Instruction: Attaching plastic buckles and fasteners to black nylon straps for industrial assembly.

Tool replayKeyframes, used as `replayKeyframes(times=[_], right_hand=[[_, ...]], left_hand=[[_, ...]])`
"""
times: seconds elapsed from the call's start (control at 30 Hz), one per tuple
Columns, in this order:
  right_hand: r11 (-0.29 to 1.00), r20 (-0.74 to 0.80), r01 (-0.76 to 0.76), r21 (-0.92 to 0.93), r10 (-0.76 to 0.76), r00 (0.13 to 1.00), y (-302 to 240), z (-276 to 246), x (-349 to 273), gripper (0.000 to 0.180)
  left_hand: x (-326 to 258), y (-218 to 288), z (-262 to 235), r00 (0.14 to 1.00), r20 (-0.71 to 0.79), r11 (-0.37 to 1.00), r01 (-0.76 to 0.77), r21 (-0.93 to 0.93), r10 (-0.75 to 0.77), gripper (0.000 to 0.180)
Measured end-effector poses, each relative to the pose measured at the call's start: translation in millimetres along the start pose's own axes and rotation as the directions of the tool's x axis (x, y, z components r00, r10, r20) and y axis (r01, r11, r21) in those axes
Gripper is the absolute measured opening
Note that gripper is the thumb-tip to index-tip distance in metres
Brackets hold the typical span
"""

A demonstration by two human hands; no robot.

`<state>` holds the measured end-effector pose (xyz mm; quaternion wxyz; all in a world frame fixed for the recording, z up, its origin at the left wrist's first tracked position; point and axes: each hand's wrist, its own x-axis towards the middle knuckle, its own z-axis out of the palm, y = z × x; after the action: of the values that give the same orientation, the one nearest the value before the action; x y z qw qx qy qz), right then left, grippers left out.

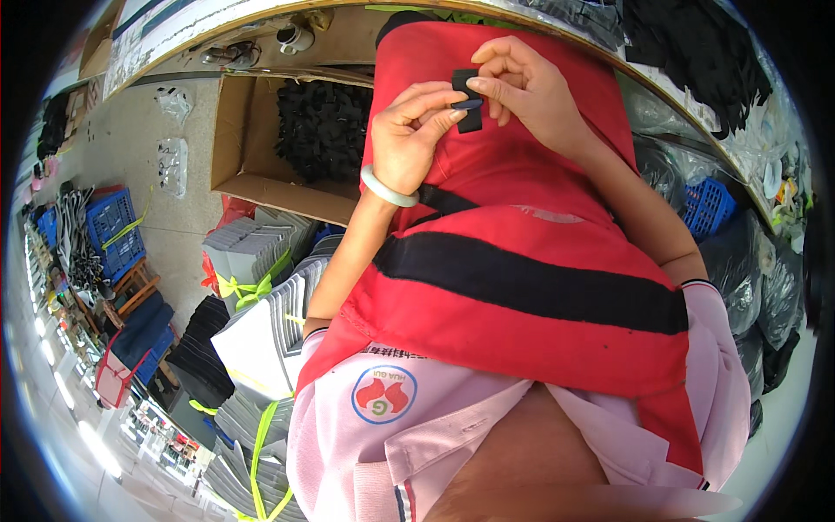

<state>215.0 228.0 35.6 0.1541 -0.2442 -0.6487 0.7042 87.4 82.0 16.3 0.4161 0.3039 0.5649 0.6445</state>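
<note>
Over the red apron on my lap, both hands meet at a short black strip, perhaps fabric or strap. My left hand, with a pale bangle at its wrist, pinches the strip between thumb and fingers. A small dark blue curved piece lies across it at the left fingertips; its kind is unclear. My right hand has its thumb and index finger closed at the strip's upper end, other fingers curled loosely.
To the left stands an open cardboard box filled with black pieces. Tied bundles of grey sheets are stacked beside my left arm. A table edge runs along the far side. Plastic bags and a blue basket sit on the right.
</note>
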Motion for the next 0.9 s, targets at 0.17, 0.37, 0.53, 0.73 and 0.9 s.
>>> replayKeyframes(times=[0.17,0.37,0.53,0.73,0.9], right_hand=[[0.995,0.047,-0.050,-0.086,0.055,0.997,-7,1,-2,0.021],[0.995,0.114,-0.091,-0.050,0.096,0.989,7,-7,2,0.017],[0.999,0.139,-0.031,0.029,0.027,0.990,7,-7,5,0.013],[0.992,0.068,-0.008,0.125,0.000,0.998,12,9,13,0.012],[0.989,0.287,-0.054,0.136,0.013,0.958,34,25,10,0.022]], left_hand=[[-2,3,0,0.966,0.036,0.914,-0.255,0.315,0.257,0.019],[-4,-2,0,0.978,0.020,0.943,-0.206,0.261,0.208,0.019],[-7,1,-2,0.991,0.032,0.975,-0.136,0.178,0.133,0.019],[-18,21,-18,0.988,0.079,0.937,-0.149,0.315,0.130,0.019],[-51,32,-87,0.985,0.143,0.733,-0.026,0.680,-0.098,0.024]])
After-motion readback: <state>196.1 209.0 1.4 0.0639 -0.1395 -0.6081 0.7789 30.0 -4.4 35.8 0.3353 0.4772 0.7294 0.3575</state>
